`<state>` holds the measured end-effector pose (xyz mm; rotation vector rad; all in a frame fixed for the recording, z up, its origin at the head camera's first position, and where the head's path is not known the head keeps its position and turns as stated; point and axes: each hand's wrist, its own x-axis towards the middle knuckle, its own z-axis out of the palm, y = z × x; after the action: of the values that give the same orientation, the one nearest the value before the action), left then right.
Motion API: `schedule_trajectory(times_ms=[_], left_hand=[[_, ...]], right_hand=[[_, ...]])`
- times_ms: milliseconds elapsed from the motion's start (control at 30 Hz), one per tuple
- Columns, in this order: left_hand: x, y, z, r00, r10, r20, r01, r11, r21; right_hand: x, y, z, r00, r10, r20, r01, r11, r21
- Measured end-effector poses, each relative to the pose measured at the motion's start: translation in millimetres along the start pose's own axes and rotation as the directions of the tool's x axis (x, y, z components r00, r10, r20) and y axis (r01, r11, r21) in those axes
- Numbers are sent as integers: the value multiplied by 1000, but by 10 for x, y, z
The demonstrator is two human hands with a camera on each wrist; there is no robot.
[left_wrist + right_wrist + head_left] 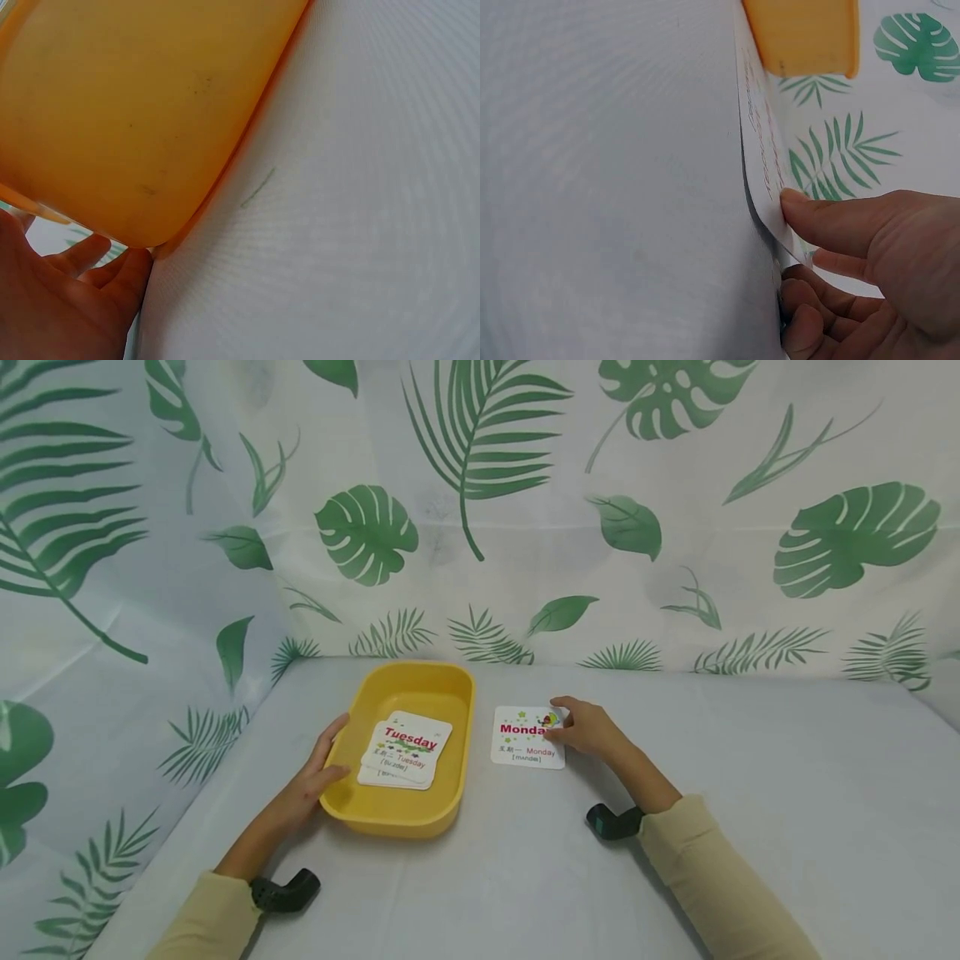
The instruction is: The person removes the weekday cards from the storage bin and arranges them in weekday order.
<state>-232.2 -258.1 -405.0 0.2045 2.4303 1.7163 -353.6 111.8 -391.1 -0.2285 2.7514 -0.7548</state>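
Observation:
A yellow plastic tray (397, 827) stands on the left of the table, and my left hand (309, 783) grips its left side, thumb over the rim. In the left wrist view the fingers (112, 270) lie against the tray's outer wall. A small stack of cards (408, 743) is inside, the top one reading "Tuesday". To the right of the tray, a white square "Monday" card (521, 735) is at the table surface. My right hand (596, 731) pinches its right edge. The right wrist view shows the thumb (817, 221) on its face and its near edge slightly raised.
White cloth covers the table (525, 877). Behind and to the left hangs a curtain (540, 552) printed with green leaves. A black wrist device (288, 892) is on the left wrist, and another black device (615, 821) on the right.

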Motion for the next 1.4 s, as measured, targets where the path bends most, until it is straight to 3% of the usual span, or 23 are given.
schedule_trajectory(times_ms=[333,500,667,900,1033,1133,1300,1400], left_hand=[[-4,-13,3,1000,13,-6,-13,1000,9],[8,6,-21,1000,10,-1,-10,1000,19],[32,24,-28,1000,27,0,-27,1000,7],[14,-13,-19,999,41,2,-41,999,-21],[-2,-40,-36,999,33,3,-33,999,-43],[8,-68,-35,1000,28,5,-28,998,-49],[16,-69,-26,1000,30,10,-29,999,-30],[27,-43,-45,1000,17,8,-17,1000,-20]], right_hand=[[-5,1,-2,998,-63,-20,62,998,-23],[-45,-116,-7,983,-148,-109,146,989,-29],[-114,-426,11,954,-230,-191,238,971,23],[-195,-1042,140,917,-329,-225,368,916,162],[-198,-1335,263,904,-373,-210,412,892,186],[-162,-1465,369,909,-381,-167,410,889,203],[-89,-1567,520,939,-342,-45,344,920,189],[-61,-1604,563,946,-323,-13,322,936,140]])
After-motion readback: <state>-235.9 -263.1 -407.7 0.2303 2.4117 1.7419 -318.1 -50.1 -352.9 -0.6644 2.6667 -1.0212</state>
